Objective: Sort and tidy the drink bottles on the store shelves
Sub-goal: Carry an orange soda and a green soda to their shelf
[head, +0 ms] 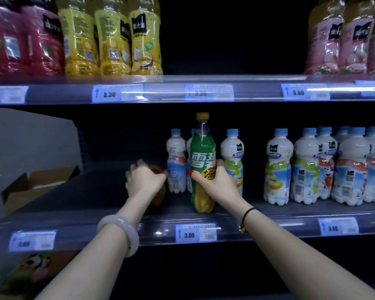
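Right hand (214, 182) grips a green bottle (202, 156) upright before white bottles (277, 169), likely to pull the stray; left hand (145, 180), blurred, curls round an amber bottle (159, 195)

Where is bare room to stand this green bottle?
Middle shelf: bare stretch between the cardboard box and the brown bottle in the left hand; narrow gap right of the right hand, before the crowded white bottles. Upper shelf: open between yellow bottles and pink bottles.
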`<state>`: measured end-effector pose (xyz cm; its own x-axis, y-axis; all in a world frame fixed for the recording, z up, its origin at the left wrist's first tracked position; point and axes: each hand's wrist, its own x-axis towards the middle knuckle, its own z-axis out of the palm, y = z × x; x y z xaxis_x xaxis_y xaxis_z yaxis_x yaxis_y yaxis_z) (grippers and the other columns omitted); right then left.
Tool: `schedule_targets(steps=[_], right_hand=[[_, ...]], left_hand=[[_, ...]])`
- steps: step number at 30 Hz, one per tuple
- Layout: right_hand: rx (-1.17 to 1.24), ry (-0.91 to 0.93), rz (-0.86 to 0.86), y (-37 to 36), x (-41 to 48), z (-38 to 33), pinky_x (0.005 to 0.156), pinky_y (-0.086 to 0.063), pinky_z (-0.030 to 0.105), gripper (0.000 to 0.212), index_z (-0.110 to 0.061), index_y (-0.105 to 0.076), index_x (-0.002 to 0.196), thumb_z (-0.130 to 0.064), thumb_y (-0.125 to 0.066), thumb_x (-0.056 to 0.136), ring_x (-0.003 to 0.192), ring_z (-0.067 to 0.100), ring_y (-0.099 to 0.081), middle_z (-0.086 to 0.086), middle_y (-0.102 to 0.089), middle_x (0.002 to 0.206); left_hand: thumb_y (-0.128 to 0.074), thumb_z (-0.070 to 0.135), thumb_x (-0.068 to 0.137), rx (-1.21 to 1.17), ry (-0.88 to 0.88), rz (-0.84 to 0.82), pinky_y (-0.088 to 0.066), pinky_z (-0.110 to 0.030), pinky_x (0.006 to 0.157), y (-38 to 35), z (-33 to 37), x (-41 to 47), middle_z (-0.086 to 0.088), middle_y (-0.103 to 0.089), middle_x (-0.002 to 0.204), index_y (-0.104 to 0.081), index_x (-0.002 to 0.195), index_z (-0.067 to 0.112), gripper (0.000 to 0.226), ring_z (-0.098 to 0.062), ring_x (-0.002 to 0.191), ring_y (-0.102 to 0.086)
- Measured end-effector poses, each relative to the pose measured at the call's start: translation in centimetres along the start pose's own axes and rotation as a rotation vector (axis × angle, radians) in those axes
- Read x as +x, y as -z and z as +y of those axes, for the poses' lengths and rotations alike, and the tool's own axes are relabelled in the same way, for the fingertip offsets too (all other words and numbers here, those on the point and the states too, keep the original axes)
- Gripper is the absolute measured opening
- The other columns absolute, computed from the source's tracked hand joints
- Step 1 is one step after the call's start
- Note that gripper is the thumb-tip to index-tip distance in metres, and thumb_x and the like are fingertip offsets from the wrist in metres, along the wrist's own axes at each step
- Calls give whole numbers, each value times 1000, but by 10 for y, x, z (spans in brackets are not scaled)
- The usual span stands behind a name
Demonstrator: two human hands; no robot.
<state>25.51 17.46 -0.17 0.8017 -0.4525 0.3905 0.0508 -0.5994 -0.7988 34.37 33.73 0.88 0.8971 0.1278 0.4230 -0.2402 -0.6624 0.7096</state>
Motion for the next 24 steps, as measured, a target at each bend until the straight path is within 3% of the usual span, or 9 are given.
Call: schedule_targets(steps=[3,6,9,11,15,17,21,24], right_hand=[[39,-19,-48,0,2,2,82,-54,41,69,-22,-45,107,-65,-66,59,92,15,-62,-8,-62,96],[106,-32,-130,0,7,6,87,-54,41,59,-22,-44,109,-42,-77,65,95,16,-63,-2,-65,103],[129,3,-113,0,8,9,80,-56,34,52,-24,-48,103,-38,-80,65,90,10,-63,-7,-65,97],[138,26,-86,-2,7,8,79,-55,32,53,-24,-49,103,-39,-81,64,87,6,-62,-11,-64,94],[208,14,-39,-9,7,4,52,-45,7,57,-17,-45,107,-31,-83,67,78,-2,-57,-11,-60,89],[276,-10,-48,-13,6,3,45,-42,5,59,-12,-41,110,-23,-83,69,75,-1,-57,-6,-59,89],[367,2,-109,-19,8,-1,64,-51,18,62,-11,-37,116,-15,-80,72,86,8,-61,3,-60,99],[409,1,-137,-22,7,-4,72,-53,24,62,-11,-37,117,-12,-80,72,90,12,-62,5,-61,101]], left_hand=[[-66,59,70,96,241,-290,-45,-41,98,-4,-4,1,-18,-52,130,-48,128,7,79,-36,119,-51],[-75,45,69,-67,346,-379,-50,-31,86,-4,0,7,-16,-59,123,-53,123,3,72,-31,109,-60],[-73,25,73,-451,493,-469,-54,-31,76,-2,-6,18,-18,-67,102,-61,109,-2,46,-29,86,-68],[-64,19,78,-707,587,-604,-54,-27,54,11,-14,15,-16,-66,76,-65,91,2,21,-27,57,-65],[-66,20,76,-840,646,-659,-54,-30,41,34,-36,5,-12,-63,49,-60,76,5,16,-24,38,-61],[-68,21,73,-870,606,-663,-54,-31,45,42,-40,-1,-13,-65,57,-61,82,5,20,-25,45,-64],[-77,24,60,-958,596,-630,-57,-41,66,56,-34,1,-20,-68,101,-61,103,9,48,-36,91,-68],[-78,23,56,-1020,610,-659,-58,-43,65,62,-33,-5,-23,-68,98,-61,102,8,51,-40,93,-68]])
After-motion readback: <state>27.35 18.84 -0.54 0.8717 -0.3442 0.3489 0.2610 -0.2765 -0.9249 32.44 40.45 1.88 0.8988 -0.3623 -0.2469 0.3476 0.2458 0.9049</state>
